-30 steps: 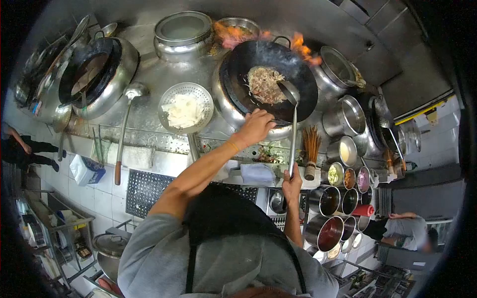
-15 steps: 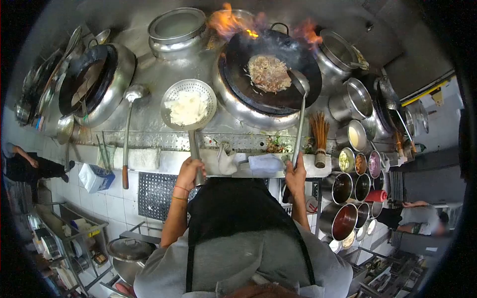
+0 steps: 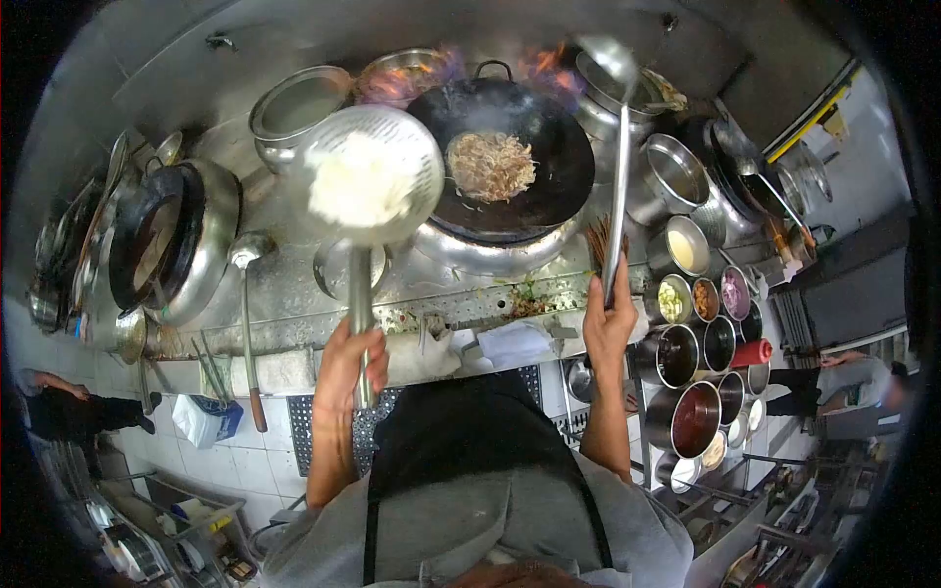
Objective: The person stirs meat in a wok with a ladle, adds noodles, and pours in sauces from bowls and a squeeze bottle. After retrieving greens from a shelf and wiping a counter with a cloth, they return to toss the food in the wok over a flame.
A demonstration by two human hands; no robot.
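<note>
Our left hand (image 3: 348, 358) is wrapped tight round the handle of the big strainer (image 3: 423, 169), low in the middle of the frame. The strainer's round bowl is up in the air, upper left of the middle, with a heap of white food (image 3: 353, 181) in it. Its right edge is just beside the left rim of the black wok (image 3: 564, 167). Our right hand (image 3: 608, 318) is closed round the long ladle (image 3: 618, 176). Its handle stands almost straight up to the right of the wok, and its cup is at the top of the frame. Brown noodles (image 3: 490, 167) lie in the middle of the wok, with bare black pan all round them. Small flames (image 3: 549, 64) lick the back rim. On the right, pots of sauce (image 3: 655, 426) stand close together, so there is little room there. Another ladle (image 3: 245, 255) lies on the left, well apart from the strainer.
</note>
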